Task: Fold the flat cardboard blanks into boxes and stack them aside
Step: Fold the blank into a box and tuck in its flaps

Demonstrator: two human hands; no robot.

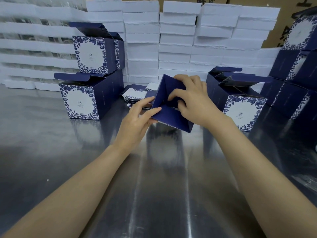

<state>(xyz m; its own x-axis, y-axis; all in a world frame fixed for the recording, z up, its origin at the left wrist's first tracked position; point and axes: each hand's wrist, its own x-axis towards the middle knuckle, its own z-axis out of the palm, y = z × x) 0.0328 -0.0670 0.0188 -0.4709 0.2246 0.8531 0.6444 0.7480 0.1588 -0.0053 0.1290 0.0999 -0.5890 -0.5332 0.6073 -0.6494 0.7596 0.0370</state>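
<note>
No wording can be read in full.

- **Lower-left box** (80, 102): the white front panel bears a small emblem with a line of tiny print beneath it and another at the panel's foot, all too small to read. A faint row of print runs down its dark side.
- **Upper-left box** (91, 54) and **right-hand box** (243, 114): matching emblem and print, equally illegible.
- **Top-centre carton** (221, 0): large black characters, cut off by the frame edge.
- **Upper-right carton** (288, 18): heavy black strokes, cropped and partly hidden, unreadable.
</note>
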